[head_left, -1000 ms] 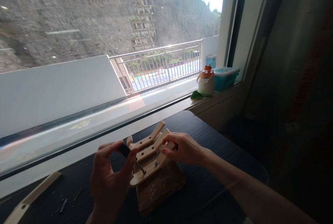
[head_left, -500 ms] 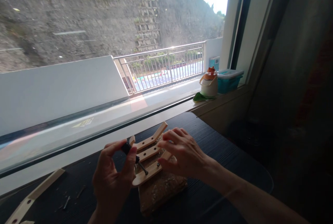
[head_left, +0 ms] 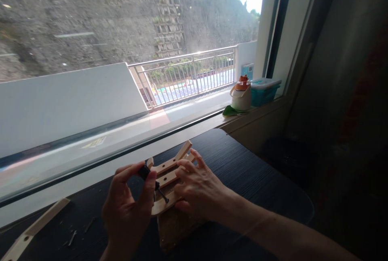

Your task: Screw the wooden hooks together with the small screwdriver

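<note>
Wooden strips (head_left: 167, 166): three, lower centre, on one brown block (head_left: 172, 232)
Left hand (head_left: 125, 206): pinches one black-handled tool (head_left: 144, 171)
Right hand (head_left: 198, 190): half-curled over strips; cannot tell if gripping
Loose strip (head_left: 41, 225): one, lower left

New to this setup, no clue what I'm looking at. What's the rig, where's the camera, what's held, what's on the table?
No machine here: these are a person's two bare hands. Every picture comes from one camera worn on the head, looking forward and down.

The left hand pinches a small black-handled tool with a thin metal shaft, its tip at the nearest of several pale, bent wooden pieces with holes. The right hand lies over those pieces; exact contact is partly hidden.

Under them is a rough brown block on a dark wood-grain table. A separate pale wooden strip lies to the left. What the tool is, I can't tell.
</note>
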Demonstrator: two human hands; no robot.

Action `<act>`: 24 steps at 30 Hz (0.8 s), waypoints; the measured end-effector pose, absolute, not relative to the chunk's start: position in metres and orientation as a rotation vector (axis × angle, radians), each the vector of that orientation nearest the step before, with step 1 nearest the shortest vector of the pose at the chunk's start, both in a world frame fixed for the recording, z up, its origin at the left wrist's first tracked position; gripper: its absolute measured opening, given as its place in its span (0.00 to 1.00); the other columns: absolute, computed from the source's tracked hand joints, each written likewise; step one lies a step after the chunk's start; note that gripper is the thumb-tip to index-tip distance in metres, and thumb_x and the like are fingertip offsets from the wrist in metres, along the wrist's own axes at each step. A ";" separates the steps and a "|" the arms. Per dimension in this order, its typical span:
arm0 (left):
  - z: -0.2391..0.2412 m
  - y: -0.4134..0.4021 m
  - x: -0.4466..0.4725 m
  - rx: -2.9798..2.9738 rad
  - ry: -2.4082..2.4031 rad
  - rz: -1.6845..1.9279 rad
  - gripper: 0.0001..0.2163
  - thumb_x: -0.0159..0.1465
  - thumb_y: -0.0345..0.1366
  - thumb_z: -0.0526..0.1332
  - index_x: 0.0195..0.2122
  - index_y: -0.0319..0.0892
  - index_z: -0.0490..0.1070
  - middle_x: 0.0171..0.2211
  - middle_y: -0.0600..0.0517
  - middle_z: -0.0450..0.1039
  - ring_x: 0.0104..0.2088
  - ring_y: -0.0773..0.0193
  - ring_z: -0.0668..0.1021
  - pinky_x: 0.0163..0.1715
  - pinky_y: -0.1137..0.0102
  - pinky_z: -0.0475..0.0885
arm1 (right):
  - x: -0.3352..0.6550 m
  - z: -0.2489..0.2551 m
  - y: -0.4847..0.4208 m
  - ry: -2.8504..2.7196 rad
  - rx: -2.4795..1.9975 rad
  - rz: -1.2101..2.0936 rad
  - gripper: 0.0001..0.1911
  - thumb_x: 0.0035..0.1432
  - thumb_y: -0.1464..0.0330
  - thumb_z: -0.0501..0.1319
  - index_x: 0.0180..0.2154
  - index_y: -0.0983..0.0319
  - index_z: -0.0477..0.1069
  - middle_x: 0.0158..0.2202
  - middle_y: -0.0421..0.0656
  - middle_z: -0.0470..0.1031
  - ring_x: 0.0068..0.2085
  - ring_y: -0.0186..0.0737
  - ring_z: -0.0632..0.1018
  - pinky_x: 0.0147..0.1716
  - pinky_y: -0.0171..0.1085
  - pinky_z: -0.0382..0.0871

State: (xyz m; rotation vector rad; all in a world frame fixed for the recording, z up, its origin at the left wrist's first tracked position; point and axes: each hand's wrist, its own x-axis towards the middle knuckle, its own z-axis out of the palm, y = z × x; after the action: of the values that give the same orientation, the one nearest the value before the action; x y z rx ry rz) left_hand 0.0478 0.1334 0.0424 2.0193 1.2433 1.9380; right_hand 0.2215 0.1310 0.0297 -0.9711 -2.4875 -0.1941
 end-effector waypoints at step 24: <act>0.041 0.137 0.045 2.105 1.384 1.858 0.15 0.55 0.33 0.65 0.44 0.47 0.69 0.35 0.55 0.69 0.35 0.66 0.75 0.40 0.66 0.71 | 0.218 0.025 0.130 -2.471 -1.043 -0.202 0.11 0.58 0.64 0.56 0.35 0.62 0.75 0.41 0.46 0.71 0.53 0.46 0.63 0.61 0.53 0.32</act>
State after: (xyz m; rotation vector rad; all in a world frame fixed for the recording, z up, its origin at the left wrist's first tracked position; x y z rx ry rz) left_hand 0.0452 0.1373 0.0409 2.1050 1.3837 1.8578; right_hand 0.2177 0.1303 0.0247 -1.0427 -2.4715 -0.2023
